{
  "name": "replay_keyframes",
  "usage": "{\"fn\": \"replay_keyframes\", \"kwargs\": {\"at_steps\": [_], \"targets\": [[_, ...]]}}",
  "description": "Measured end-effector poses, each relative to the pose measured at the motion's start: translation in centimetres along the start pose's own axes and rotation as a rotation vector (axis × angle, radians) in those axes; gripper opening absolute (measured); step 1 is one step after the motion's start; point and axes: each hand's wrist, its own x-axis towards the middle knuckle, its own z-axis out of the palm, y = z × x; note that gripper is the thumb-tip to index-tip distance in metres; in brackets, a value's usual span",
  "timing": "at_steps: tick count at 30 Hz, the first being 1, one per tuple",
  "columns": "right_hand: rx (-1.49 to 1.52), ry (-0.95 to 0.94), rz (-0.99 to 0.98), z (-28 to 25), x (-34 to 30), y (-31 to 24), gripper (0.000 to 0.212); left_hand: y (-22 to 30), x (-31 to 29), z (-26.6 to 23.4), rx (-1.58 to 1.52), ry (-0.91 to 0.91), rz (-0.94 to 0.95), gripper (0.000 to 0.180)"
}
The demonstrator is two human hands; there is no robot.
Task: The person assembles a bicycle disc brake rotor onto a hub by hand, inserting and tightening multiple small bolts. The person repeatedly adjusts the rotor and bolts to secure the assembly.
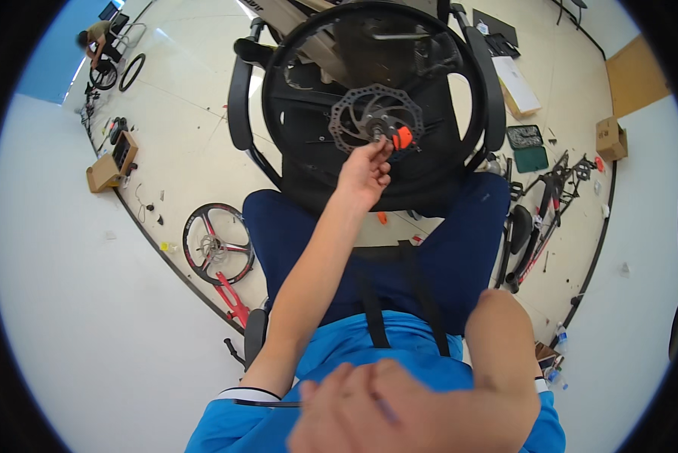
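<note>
Pinching axle tip [377, 131] with left fingers [372, 150], centring on brake disc [376, 90] of wheel [478, 106] across black chair [240, 113]; best keeping fingertips square to hub; curling right fingers [360, 404], grip unclear.

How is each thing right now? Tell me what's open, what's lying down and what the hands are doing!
Left hand: fingers drawn together at the hub
Right hand: curled near the chest, blurred
Black wheel: lying flat on the chair
Brake disc: around the hub
Green case: open
Left cardboard box: open
Bicycle frame: lying on the floor
</note>
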Motion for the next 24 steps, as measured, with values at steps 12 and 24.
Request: {"fn": "replay_keyframes", "kwargs": {"at_steps": [12, 24], "targets": [[1.013, 0.896, 1.130, 17.9, -10.1, 17.1, 0.014, 0.1, -0.3, 0.6, -0.063, -0.013, -0.011, 0.015], [0.899, 0.991, 1.051, 20.4, -7.3, 20.0, 0.009, 0.1, -0.5, 1.0, -0.014, 0.055, 0.052, 0.024]]}}
